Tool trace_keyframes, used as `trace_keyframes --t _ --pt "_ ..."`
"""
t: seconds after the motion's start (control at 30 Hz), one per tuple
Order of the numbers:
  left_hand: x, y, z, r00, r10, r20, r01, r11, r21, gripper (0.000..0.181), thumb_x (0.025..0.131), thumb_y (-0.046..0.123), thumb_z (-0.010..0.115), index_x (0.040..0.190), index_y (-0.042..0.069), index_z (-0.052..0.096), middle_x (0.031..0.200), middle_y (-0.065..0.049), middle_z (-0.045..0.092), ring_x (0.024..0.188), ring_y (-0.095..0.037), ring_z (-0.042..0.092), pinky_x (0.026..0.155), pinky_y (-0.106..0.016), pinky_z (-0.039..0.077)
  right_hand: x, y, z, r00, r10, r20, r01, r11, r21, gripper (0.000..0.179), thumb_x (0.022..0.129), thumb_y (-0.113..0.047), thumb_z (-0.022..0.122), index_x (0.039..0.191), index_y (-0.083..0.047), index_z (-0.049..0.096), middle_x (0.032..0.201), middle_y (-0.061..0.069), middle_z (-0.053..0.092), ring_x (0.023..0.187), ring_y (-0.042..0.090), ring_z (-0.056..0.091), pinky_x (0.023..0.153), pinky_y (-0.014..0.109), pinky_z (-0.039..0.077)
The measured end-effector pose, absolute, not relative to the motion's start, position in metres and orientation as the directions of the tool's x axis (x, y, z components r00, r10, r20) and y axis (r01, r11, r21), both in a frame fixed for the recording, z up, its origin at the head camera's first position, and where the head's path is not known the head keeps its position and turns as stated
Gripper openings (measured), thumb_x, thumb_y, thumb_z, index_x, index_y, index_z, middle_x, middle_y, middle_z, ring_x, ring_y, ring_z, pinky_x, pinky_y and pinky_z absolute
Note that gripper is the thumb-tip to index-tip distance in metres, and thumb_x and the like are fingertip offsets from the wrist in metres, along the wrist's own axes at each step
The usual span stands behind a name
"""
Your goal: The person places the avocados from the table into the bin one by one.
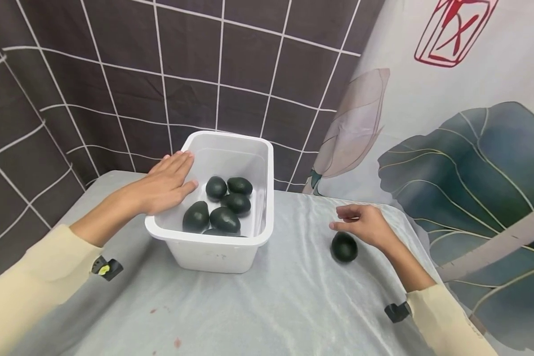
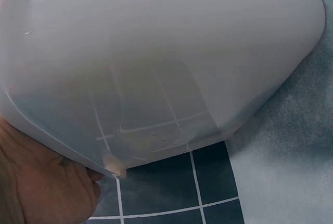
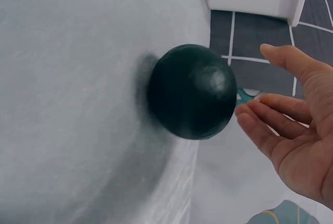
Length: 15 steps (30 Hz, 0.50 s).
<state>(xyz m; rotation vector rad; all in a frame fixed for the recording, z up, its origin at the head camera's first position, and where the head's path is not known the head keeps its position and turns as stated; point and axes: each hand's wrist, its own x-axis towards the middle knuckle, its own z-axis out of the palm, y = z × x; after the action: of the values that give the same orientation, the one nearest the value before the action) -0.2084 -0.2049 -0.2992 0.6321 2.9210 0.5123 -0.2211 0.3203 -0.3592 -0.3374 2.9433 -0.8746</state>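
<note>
A white plastic tub [image 1: 215,254] stands on the cloth, with several dark green avocados [image 1: 224,220] lying inside it. My left hand [image 1: 171,183] rests on the tub's left rim with its fingers straight. The left wrist view shows that hand beside the tub's outer wall [image 2: 156,52]. To the right of the tub, a single avocado [image 1: 344,248] sits on the cloth. Just above and behind it is my right hand [image 1: 367,225], its fingers loosely bent and thumb apart. In the right wrist view nothing lies between the right hand's fingers and thumb, and its fingertips come close to the avocado [image 3: 192,91].
A shiny pale cloth [image 1: 293,306] covers the table. Behind the tub hangs a dark sheet with a white grid [image 1: 249,59], and on the right a light curtain [image 1: 405,89] with a leaf print. Small black devices [image 1: 397,312] are strapped at both wrists.
</note>
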Motion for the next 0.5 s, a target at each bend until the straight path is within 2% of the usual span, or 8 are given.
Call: trace_keyframes --t 0.1,0.33,0.5 --pt "-0.208 -0.206 -0.300 -0.907 0.419 -0.033 0.383 0.857 0.345 0.079 0.121 0.036 0.036 0.175 -0.013 0.008 0.187 -0.033 0.001 0.176 -0.054 -0.003 0.143 -0.068 -0.001 -0.220 0.324 -0.364 -0.974 -0.228 0.000 -0.195 0.831 -0.520 0.061 0.096 -0.041 0.090 0.139 0.001 0.078 0.132 0.020 0.083 0.122 0.038 0.081 0.097 0.044 0.068" --pt "-0.208 -0.206 -0.300 -0.909 0.417 -0.030 0.384 0.862 0.331 0.078 0.121 0.036 0.036 0.175 -0.014 0.008 0.187 -0.033 0.002 0.176 -0.054 -0.002 0.143 -0.068 0.000 -0.218 0.330 -0.368 -0.967 -0.255 -0.017 -0.212 0.839 -0.502 0.062 0.094 -0.040 0.092 0.136 0.004 0.078 0.123 0.020 0.085 0.115 0.038 0.081 0.091 0.044 0.068" --pt "-0.209 -0.206 -0.300 -0.908 0.419 -0.030 0.387 0.862 0.327 0.077 0.121 0.034 0.035 0.175 -0.014 0.009 0.187 -0.033 0.002 0.176 -0.054 -0.002 0.143 -0.069 0.001 -0.214 0.337 -0.370 -0.966 -0.254 -0.042 -0.200 0.844 -0.497 0.062 0.093 -0.040 0.093 0.135 0.004 0.079 0.122 0.018 0.085 0.114 0.035 0.081 0.085 0.035 0.065"
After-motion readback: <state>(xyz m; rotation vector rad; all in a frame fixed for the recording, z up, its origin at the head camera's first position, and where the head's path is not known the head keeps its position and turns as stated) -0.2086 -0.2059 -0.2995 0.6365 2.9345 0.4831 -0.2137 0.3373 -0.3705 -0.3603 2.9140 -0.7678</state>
